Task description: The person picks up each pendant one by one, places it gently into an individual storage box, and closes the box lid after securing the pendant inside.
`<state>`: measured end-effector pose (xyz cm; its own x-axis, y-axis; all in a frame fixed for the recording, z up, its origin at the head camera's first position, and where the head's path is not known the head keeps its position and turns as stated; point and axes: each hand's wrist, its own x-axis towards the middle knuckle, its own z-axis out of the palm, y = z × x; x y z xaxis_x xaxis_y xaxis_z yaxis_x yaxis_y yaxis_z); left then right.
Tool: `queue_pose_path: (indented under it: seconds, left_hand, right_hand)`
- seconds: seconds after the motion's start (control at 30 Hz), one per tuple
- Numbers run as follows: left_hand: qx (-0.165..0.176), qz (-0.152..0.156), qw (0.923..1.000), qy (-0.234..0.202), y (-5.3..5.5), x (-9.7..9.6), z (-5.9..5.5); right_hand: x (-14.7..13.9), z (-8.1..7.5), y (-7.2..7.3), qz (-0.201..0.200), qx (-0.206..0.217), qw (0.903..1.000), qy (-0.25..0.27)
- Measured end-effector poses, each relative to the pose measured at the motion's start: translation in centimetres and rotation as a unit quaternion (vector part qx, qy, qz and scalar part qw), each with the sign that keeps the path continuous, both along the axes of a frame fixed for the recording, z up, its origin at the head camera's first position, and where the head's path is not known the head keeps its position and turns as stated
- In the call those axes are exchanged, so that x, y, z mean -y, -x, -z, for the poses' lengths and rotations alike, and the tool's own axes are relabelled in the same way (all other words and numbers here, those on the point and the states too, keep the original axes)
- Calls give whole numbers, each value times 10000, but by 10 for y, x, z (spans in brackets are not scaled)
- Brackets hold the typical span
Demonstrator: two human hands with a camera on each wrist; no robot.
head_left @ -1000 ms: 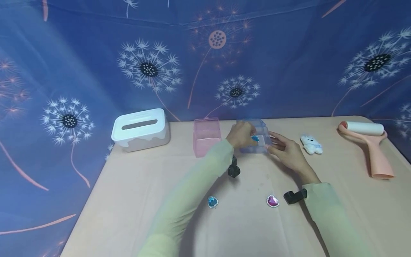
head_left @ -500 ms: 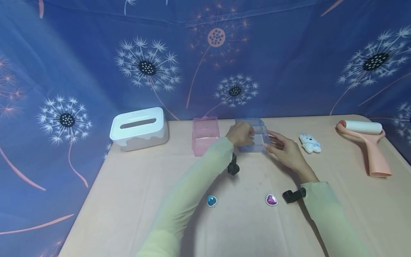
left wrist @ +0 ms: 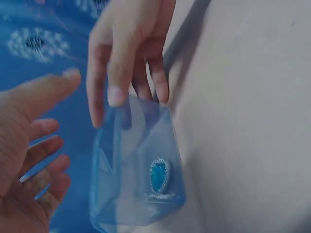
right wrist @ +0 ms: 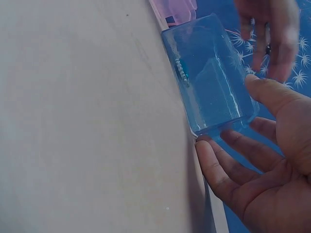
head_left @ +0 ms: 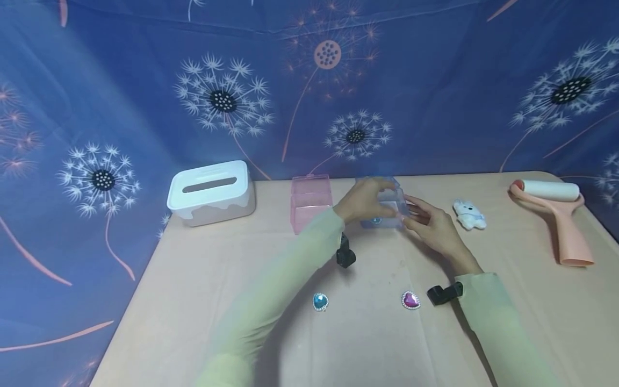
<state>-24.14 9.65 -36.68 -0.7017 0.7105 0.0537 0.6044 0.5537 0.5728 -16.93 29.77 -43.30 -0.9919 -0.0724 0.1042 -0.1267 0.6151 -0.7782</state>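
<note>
Both arms (head_left: 278, 282) reached over the bench (head_left: 362, 344): the left hand (head_left: 361, 202) hung near the translucent blue box (right wrist: 211, 82), thumb and fingers apart; the right hand's (head_left: 433, 228) grip was clamped on the box's right end. A blue gem (left wrist: 158, 176) lay inside.

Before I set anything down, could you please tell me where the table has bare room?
Bare patches: front left, between the tissue box and left sleeve; front right, between the right sleeve and roller. Crowded: back middle, with left hand, right hand, blue box and pink box.
</note>
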Motion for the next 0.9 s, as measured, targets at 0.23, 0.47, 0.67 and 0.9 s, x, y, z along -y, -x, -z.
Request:
queue_pose_path:
  seconds: [0.23, 0.47, 0.67, 0.9]
  left_hand:
    - [-465, 1061, 9933, -20, -44, 13, -11]
    - [47, 2380, 9703, 433, -92, 11, 7]
    - [-120, 2837, 9525, 1100, -112, -2, 27]
    - [-531, 3004, 9392, 1576, -121, -14, 45]
  right_hand:
    - [1, -2, 0, -75, -115, 9999, 13]
    - [-1, -3, -1, 45, -109, 9999, -78]
    - [-2, -2, 0, 30, -36, 10000, -40]
    - [-1, 0, 0, -27, -53, 9999, -115]
